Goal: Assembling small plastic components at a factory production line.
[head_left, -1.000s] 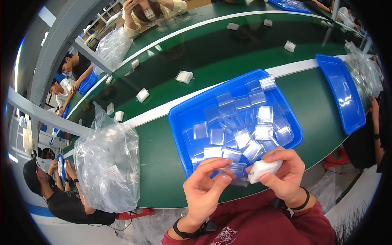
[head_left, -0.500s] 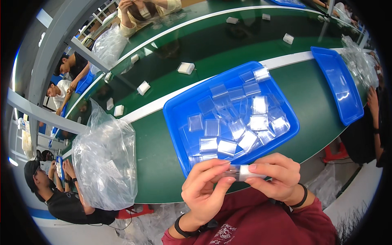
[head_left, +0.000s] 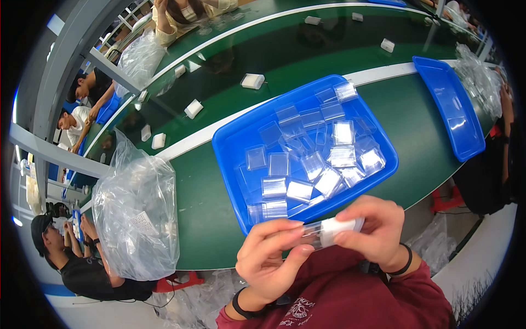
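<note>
My left hand (head_left: pixel 274 249) pinches the end of a clear plastic sleeve (head_left: pixel 312 232) between thumb and fingertips. My right hand (head_left: pixel 375 227) grips a white block (head_left: pixel 335 228) at the sleeve's other end, with clear plastic also showing around the block. Block and sleeve are joined in a line, slightly tilted; fingers hide how deep one sits in the other. Just beyond my hands, a blue tray (head_left: pixel 226 164) holds several flat clear plastic sleeves (head_left: pixel 278 164), some lying over one another.
Several white blocks in clear plastic (head_left: pixel 252 81) lie on the green conveyor (head_left: pixel 219 98). A big clear plastic bag (head_left: pixel 137 219) stands at left, a second blue tray (head_left: pixel 452 115) at right. Co-workers (head_left: pixel 76 263) sit around the line. A grey metal frame (head_left: pixel 60 71) rises at left.
My right hand has moved up a little and regripped, and more of the white block shows between my hands. The held piece is now tilted, right end higher. The view has shifted slightly.
</note>
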A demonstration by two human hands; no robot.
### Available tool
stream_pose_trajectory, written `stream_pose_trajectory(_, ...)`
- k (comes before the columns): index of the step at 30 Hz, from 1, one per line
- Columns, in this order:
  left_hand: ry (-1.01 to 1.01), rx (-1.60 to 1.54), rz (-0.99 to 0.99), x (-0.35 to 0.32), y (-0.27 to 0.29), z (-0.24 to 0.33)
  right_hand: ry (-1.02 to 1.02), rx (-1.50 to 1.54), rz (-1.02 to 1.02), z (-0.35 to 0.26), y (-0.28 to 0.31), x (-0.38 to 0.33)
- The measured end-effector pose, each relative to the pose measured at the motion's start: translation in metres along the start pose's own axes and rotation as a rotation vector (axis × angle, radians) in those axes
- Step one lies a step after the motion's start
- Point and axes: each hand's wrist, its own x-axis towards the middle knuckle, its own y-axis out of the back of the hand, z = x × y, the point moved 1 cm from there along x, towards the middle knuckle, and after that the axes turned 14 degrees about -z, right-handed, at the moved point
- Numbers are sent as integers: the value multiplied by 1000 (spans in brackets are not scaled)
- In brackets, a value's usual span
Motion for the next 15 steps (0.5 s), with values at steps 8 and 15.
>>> stream_pose_trajectory(8, 110, 35, -101, 4, 7, 5, 74, -181, -176, 6, 11, -2)
stream_pose_trajectory(15, -148, -162, -126, 9, 2, -6, 259, -33, -34, 16, 4, -7)
